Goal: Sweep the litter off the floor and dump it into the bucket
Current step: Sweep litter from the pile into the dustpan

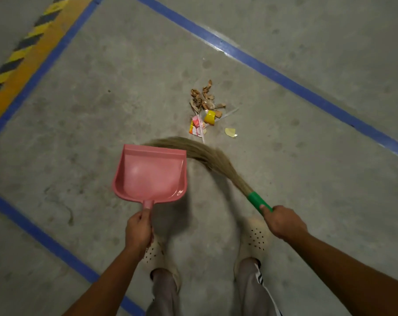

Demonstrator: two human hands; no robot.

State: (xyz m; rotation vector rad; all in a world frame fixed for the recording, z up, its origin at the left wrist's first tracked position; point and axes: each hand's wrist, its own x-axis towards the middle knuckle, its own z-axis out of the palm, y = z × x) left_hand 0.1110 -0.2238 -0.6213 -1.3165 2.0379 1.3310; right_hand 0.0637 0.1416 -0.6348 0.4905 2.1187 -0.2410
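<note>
A small pile of litter (206, 109) lies on the concrete floor ahead: brown scraps, a yellow cap, a red-and-white wrapper and a pale yellow piece. My left hand (140, 229) grips the handle of a pink dustpan (150, 174), held above the floor with its mouth facing the litter. My right hand (283, 222) grips the green handle of a soft grass broom (207, 156). The broom's bristles curve left behind the dustpan's front lip, just short of the litter. No bucket is in view.
Blue tape lines (284, 80) frame the floor area, one behind the litter and one at the left (40, 233). A yellow-and-black hazard strip (27, 42) runs at the upper left. My feet in cream perforated clogs (257, 238) stand below the hands.
</note>
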